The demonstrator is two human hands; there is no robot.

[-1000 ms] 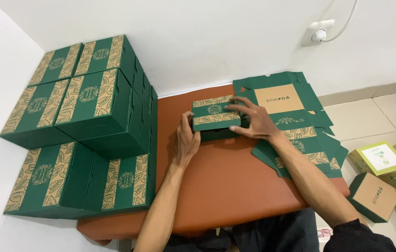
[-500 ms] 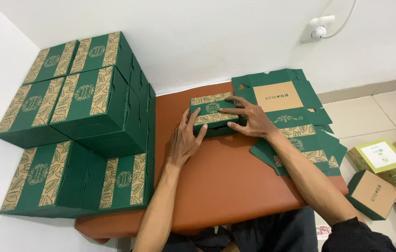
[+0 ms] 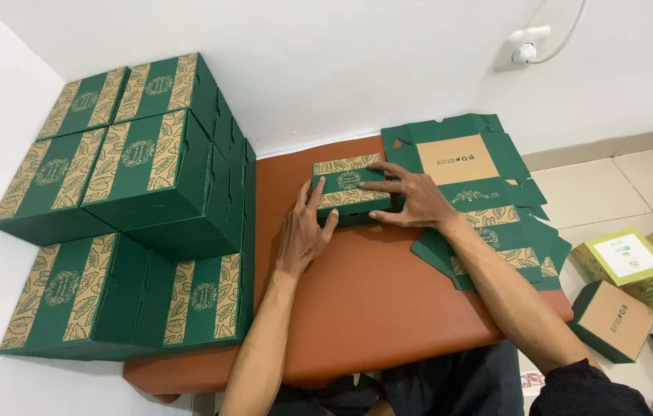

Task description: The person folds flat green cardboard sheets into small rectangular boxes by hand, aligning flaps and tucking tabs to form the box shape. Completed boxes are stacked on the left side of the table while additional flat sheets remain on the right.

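Hidden or cut off, as we find it: green box (image 3: 349, 187), right end and near side covered by the right hand (image 3: 417, 202) and left hand (image 3: 305, 235). Flat box blanks (image 3: 488, 208), lower sheets buried under the top one; we cannot count them. Stacked boxes (image 3: 134, 208), rear rows concealed. Floor boxes (image 3: 634, 285), far right ones cropped by the edge. Table (image 3: 372, 300), near edge hidden by our lap.

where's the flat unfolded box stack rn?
In the head view, the flat unfolded boxes lie on the right side of the brown table, partly overhanging its edge, just right of the right hand and the small green box under both hands.
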